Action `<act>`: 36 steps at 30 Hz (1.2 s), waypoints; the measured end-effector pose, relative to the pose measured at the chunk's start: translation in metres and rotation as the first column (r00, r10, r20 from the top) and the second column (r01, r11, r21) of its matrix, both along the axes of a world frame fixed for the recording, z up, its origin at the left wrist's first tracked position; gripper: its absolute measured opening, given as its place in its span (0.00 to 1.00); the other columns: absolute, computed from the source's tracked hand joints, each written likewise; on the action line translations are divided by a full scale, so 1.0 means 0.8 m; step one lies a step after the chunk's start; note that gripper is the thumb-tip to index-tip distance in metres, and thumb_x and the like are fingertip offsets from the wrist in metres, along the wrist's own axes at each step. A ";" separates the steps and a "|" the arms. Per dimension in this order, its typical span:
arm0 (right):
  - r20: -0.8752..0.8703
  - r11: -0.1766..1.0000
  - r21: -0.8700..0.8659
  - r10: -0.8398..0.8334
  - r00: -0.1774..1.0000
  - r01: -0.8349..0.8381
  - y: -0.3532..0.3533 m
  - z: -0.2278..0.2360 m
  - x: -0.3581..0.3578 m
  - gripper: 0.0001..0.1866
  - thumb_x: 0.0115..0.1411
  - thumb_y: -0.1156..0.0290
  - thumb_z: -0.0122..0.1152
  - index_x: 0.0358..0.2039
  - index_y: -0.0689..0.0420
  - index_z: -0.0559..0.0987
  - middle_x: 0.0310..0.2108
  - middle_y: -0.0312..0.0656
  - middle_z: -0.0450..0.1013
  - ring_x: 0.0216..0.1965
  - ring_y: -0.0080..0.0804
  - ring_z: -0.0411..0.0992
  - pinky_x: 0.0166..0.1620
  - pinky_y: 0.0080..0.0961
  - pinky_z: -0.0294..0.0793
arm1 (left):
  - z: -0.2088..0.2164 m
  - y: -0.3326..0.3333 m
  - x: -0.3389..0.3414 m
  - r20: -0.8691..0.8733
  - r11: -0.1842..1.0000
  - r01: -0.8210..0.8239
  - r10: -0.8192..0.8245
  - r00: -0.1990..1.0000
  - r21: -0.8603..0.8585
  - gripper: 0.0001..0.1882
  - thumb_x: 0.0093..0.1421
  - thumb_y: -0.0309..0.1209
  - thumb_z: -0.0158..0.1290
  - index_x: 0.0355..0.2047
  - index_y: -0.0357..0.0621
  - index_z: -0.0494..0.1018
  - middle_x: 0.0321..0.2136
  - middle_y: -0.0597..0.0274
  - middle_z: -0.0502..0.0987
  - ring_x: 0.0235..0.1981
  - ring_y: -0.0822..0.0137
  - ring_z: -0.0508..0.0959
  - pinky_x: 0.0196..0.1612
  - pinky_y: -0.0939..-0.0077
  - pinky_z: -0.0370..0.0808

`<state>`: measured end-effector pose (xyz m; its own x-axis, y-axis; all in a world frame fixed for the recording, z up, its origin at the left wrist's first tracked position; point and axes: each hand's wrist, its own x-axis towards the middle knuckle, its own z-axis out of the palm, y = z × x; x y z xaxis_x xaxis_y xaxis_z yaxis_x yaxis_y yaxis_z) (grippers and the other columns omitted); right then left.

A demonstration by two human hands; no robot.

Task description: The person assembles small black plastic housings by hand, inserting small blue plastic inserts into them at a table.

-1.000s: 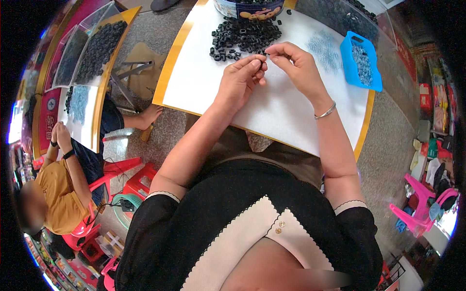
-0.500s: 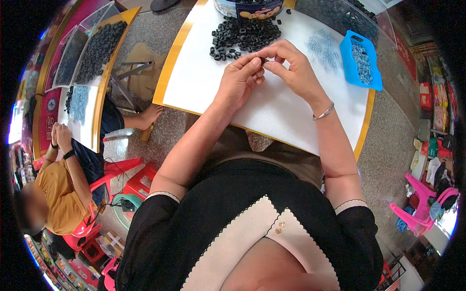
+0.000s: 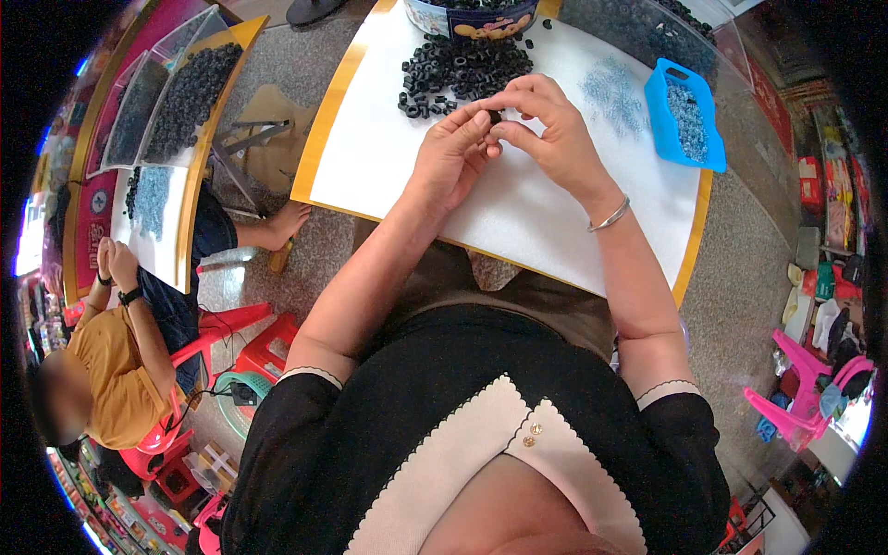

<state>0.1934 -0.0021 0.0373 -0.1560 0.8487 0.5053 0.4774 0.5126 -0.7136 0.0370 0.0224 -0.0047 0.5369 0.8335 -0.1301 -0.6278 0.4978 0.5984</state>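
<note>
Over the white-topped table, my left hand (image 3: 453, 153) and my right hand (image 3: 552, 134) meet at the fingertips. Between them sits a small black ring-shaped part (image 3: 495, 117), pinched by the left thumb and fingers and by the right thumb and forefinger. Part of it is covered by the fingers, so its exact form is hard to see. Just beyond the hands lies a pile of similar black parts (image 3: 462, 67). To the right of them small clear bluish pieces (image 3: 613, 92) are spread on the white sheet. More such pieces fill a blue plastic basket (image 3: 659, 111) at the table's right side.
A round printed tub (image 3: 472, 22) of black parts stands at the far edge, beside a clear bin (image 3: 638, 42). At the left, another person (image 3: 125, 370) sits at a similar table (image 3: 180, 245). A pink stool (image 3: 800, 388) stands on the floor at right.
Both hands have shifted very slightly, and the right wrist has turned a little. The black part stays between the fingers and shows a bit more now.
</note>
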 end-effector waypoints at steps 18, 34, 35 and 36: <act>-0.388 0.930 -0.367 -0.127 0.913 -0.027 -0.003 0.010 0.007 0.07 0.56 0.75 0.57 0.35 0.60 0.78 0.30 0.33 0.74 0.34 0.17 0.70 0.40 0.14 0.69 | 0.001 0.003 -0.003 0.039 1.000 0.012 -0.012 0.999 0.006 0.14 0.62 0.29 0.46 0.47 0.38 0.67 0.33 0.59 0.73 0.29 0.76 0.72 0.33 0.85 0.74; -0.333 0.967 -0.249 -0.041 0.942 -0.046 -0.001 0.000 -0.002 0.07 0.54 0.77 0.58 0.34 0.60 0.79 0.30 0.34 0.73 0.32 0.19 0.72 0.36 0.15 0.69 | 0.002 0.004 -0.002 0.014 1.000 0.018 -0.018 1.000 0.024 0.12 0.61 0.29 0.48 0.43 0.37 0.67 0.31 0.58 0.74 0.28 0.74 0.73 0.31 0.84 0.75; -0.312 0.971 -0.237 -0.045 0.949 -0.032 -0.001 0.001 -0.002 0.07 0.53 0.77 0.58 0.34 0.60 0.79 0.30 0.34 0.73 0.32 0.19 0.71 0.36 0.14 0.69 | 0.001 0.004 -0.002 0.014 1.000 0.018 -0.018 1.000 0.024 0.12 0.61 0.29 0.48 0.43 0.37 0.67 0.31 0.58 0.74 0.28 0.74 0.73 0.31 0.84 0.75; -0.291 0.975 -0.223 -0.050 0.955 -0.017 -0.001 0.002 -0.002 0.07 0.53 0.77 0.59 0.34 0.60 0.79 0.30 0.34 0.72 0.31 0.19 0.71 0.36 0.14 0.69 | 0.000 0.004 -0.002 0.011 0.999 0.020 -0.020 1.000 0.028 0.12 0.61 0.29 0.49 0.43 0.37 0.67 0.31 0.58 0.74 0.28 0.74 0.73 0.32 0.83 0.75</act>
<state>0.1917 -0.0028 0.0386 -0.0146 0.9453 0.3259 0.2370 0.3199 -0.9173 0.0356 0.0257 -0.0043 0.5547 0.8260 -0.1008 -0.6249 0.4934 0.6050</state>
